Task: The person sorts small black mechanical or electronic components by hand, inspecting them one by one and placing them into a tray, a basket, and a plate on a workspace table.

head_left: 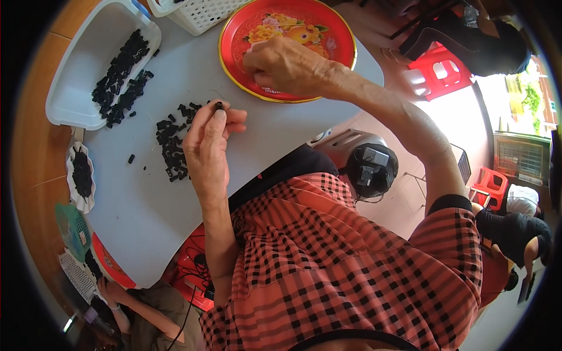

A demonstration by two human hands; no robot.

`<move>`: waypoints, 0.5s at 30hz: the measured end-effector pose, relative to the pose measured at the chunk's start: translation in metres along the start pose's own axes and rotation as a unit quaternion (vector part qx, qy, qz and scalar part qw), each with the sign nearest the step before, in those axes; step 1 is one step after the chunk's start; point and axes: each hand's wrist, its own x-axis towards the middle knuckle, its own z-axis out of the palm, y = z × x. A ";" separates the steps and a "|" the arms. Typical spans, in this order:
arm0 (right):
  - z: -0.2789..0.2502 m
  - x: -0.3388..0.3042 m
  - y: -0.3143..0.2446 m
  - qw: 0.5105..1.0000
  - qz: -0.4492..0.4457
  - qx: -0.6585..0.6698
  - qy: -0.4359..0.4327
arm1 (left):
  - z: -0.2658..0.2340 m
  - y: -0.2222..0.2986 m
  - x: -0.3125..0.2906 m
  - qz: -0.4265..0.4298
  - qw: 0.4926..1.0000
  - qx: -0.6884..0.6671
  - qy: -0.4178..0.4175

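My left hand (pixel 206 143) is raised over the grey table, thumb and fingers closed on a small black plastic piece (pixel 219 106) that sticks up at the fingertips. Beside that hand lies a loose pile of similar small black pieces (pixel 170 146). My right hand (pixel 284 63) reaches over a round red tray (pixel 234 73) with a gold rim and a painted flower pattern. Its fingers are curled together low over the tray's left part, and whatever they may pinch is hidden. A thin, hair-like strand shows on the table just above my left hand.
A whitish plastic bin (pixel 67 93) with many black pieces stands at the far left, and a scalloped white dish (pixel 89 202) of black bits below it. A white perforated basket (pixel 202 14) sits behind. Other people work nearby; red stools (pixel 439 73) stand at right.
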 end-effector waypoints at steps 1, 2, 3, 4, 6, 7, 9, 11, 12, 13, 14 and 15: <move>-0.007 0.000 -0.001 0.997 0.014 0.073 0.017 | 0.000 0.000 -0.001 -0.001 1.000 0.000 0.000; -0.011 0.000 -0.001 0.989 0.028 0.145 0.033 | -0.001 0.000 -0.001 -0.003 1.000 0.001 0.001; -0.011 0.000 0.001 0.989 0.015 0.135 0.060 | -0.001 -0.001 -0.002 -0.006 1.000 0.001 0.003; -0.013 0.000 0.002 0.989 0.016 0.135 0.060 | 0.000 -0.001 -0.002 -0.006 1.000 0.001 0.002; -0.016 -0.001 0.003 0.986 0.035 0.145 0.080 | 0.001 -0.002 -0.001 -0.011 1.000 -0.013 0.000; -0.016 0.000 0.005 0.986 0.035 0.144 0.081 | 0.003 -0.002 0.000 -0.011 1.000 -0.013 -0.002; -0.015 0.001 0.009 0.984 0.065 0.146 0.082 | 0.007 -0.003 0.001 -0.009 1.000 -0.016 -0.012; -0.017 0.000 0.007 0.982 0.078 0.157 0.065 | 0.008 -0.003 0.001 -0.007 1.000 -0.018 -0.014; -0.019 0.000 0.005 0.980 0.093 0.168 0.047 | 0.008 -0.003 0.001 -0.006 1.000 -0.020 -0.017; -0.021 0.001 0.003 0.980 0.092 0.168 0.046 | 0.008 -0.003 0.001 -0.006 1.000 -0.020 -0.016; -0.024 0.001 -0.001 0.974 0.109 0.197 0.033 | 0.007 -0.004 0.002 -0.006 1.000 -0.016 -0.014; -0.026 0.002 -0.004 0.966 0.126 0.227 0.019 | 0.007 -0.004 0.002 -0.006 1.000 -0.012 -0.011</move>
